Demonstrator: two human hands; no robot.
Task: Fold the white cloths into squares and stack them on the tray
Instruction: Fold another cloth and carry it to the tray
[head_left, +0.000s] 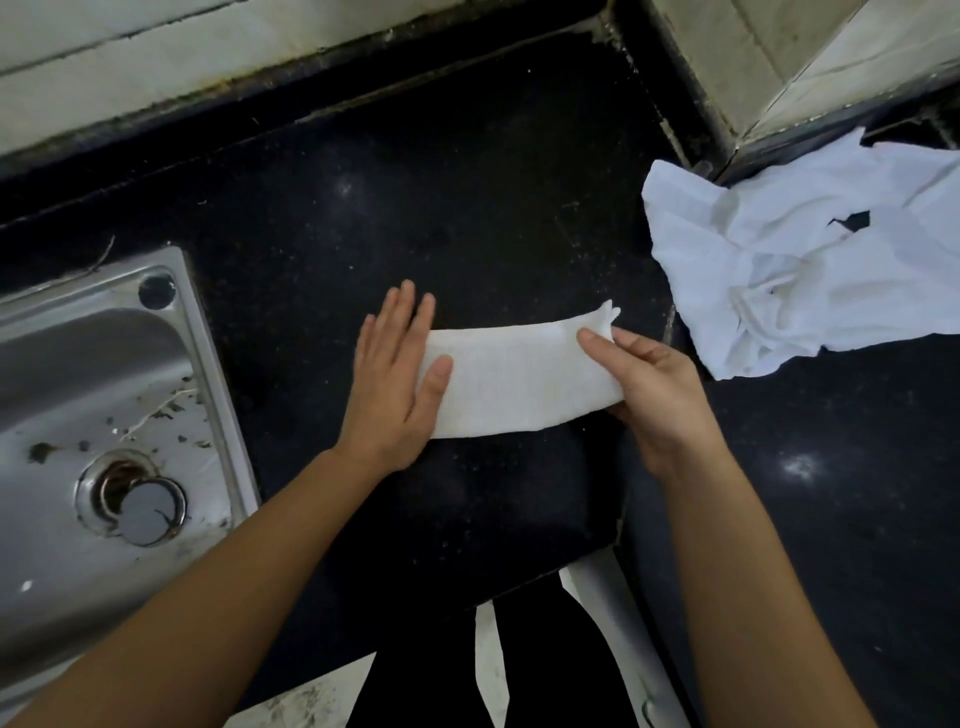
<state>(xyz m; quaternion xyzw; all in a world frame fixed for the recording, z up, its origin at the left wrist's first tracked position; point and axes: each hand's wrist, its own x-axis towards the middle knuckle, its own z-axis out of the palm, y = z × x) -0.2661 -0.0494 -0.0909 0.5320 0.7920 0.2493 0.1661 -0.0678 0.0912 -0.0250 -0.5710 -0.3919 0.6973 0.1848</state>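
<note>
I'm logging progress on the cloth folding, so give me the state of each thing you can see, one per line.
white cloth: folded into a long strip, not yet square, lying on the counter.
left hand: flat, pressing the strip's left end.
right hand: pinching the strip's right end.
cloth pile: crumpled, unfolded.
sink: flecked with debris.
tray: not in view.

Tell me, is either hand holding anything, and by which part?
The right hand pinches the folded white cloth at its right end, thumb on top. The left hand holds nothing; it lies flat, pressing the cloth's left end against the counter.
</note>
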